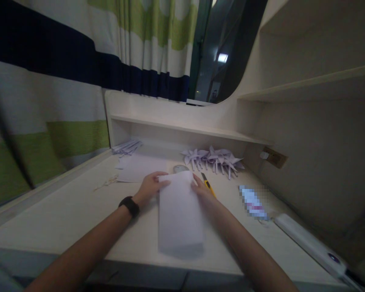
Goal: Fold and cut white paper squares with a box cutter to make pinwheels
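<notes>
The left hand point(150, 188) and right hand point(201, 190) pinch a paper's point(181, 215) far corners, nearly closed; a cutter point(207, 183) lies right.

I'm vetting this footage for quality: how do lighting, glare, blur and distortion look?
Head view: dim overall, with the right wall in shadow; head view: a bright light shows in the window; head view: the paper looks soft, with little detail; head view: the phone is pixelated; head view: wide-angle stretch seems likely near the edges.
</notes>
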Tool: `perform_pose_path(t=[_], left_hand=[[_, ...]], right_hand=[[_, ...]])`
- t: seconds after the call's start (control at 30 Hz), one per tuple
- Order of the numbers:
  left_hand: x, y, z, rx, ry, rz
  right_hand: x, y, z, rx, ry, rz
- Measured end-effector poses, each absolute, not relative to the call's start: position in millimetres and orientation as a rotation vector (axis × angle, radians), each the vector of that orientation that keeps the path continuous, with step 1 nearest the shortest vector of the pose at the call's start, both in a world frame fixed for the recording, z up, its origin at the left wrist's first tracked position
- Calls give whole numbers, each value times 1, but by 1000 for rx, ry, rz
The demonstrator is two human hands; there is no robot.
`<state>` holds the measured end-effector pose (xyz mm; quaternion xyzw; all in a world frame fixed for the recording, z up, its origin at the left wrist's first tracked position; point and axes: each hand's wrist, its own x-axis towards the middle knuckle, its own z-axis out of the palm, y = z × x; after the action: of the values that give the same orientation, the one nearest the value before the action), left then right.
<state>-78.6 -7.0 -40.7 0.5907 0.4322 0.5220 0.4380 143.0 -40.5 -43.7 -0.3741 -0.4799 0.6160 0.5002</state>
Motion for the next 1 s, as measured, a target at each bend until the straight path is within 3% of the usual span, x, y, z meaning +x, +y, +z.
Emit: perform_pose_path(t=[0.2,0.63,1.0], left_hand=[[-69,-10,-50,1622,1062,1192],[-68,-12,-51,1597,1091,1271],[-68,-18,-42,1489,1076,1251]], right_hand=[[139,-39,-46,-1153,-1139,1181],[150,-24,-55,-1352,-1271,861],[153,-18,-57,-1281,-1187,828]])
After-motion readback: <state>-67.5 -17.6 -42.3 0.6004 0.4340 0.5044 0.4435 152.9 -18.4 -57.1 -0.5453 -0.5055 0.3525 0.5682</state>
